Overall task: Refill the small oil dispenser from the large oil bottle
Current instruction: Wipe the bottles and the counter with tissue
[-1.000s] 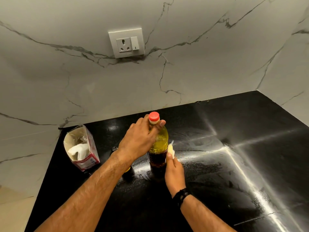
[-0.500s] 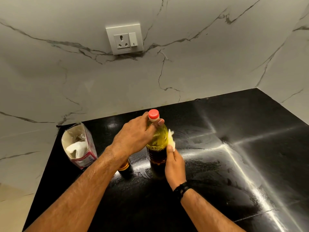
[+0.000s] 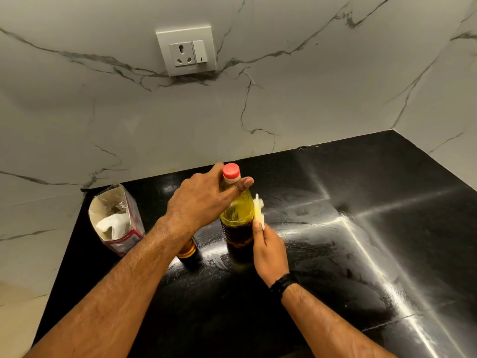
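The large oil bottle (image 3: 236,215), clear with yellow oil and a red cap (image 3: 231,171), stands upright on the black counter (image 3: 361,254). My left hand (image 3: 198,200) grips its neck just under the cap. My right hand (image 3: 268,251) pinches a small white tissue (image 3: 259,209) and holds it against the bottle's right side. The small oil dispenser (image 3: 188,250) stands just left of the bottle, mostly hidden under my left forearm; only its amber lower part shows.
An open red and white carton (image 3: 116,220) with a white bag inside stands at the counter's left end. A marble wall with a socket plate (image 3: 186,50) rises behind. The wall returns at the right. Smeared streaks cover the counter.
My right hand and the tissue have shifted slightly along the bottle's right side. My left hand keeps its grip on the neck. The bottle stays upright in place.
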